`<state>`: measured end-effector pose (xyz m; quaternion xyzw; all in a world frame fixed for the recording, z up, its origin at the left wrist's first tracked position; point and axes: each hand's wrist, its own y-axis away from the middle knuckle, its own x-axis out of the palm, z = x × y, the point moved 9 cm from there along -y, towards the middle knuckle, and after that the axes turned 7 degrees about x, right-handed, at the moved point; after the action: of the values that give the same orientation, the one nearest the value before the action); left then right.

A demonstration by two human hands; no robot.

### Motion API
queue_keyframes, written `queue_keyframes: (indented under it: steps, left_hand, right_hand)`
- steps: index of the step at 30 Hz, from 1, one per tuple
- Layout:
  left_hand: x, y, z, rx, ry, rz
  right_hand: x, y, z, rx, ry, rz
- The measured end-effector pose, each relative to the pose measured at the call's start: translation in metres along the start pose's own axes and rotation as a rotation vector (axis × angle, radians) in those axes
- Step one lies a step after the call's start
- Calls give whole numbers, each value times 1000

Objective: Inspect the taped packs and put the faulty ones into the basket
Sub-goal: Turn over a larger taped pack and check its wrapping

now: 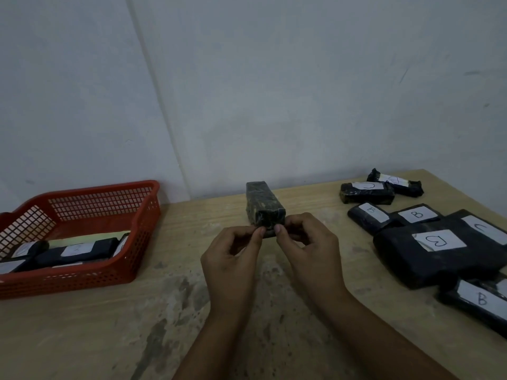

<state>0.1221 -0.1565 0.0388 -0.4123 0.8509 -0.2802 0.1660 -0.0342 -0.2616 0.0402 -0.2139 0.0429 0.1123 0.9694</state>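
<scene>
Both hands, left hand (pixel 233 249) and right hand (pixel 307 242), pinch near end of black taped pack (pixel 264 208), held above desk (pixel 109 325) centre | risk: fingertip-only hold may let pack tip or drop | red basket (pixel 82 281) left, holding packs | labelled packs (pixel 439 242) right; path to basket unobstructed

A plain sorting or packing workroom, not a home. A bare, scuffed pale wall (pixel 274 91) rises behind a worn, stained wooden surface (pixel 109 338). A red plastic basket (pixel 142 215) stands far left, and black taped packs with hand-lettered white labels (pixel 439 239) lie heaped at the right.
</scene>
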Motion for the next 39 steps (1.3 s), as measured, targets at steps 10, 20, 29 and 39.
queue_keyframes:
  steps: [10, 20, 29, 39]
  left_hand:
    - [7, 3, 5, -47, 22, 32]
    - [1, 0, 6, -165, 28, 0]
    - [2, -1, 11, -164, 89, 23]
    - [7, 6, 11, -205, 153, -41]
  right_hand:
    - [-5, 0, 1, 35, -69, -44]
    - [1, -1, 1, -7, -31, 4]
    - [4, 0, -13, 112, -34, 0]
    - [3, 0, -17, 138, -10, -15]
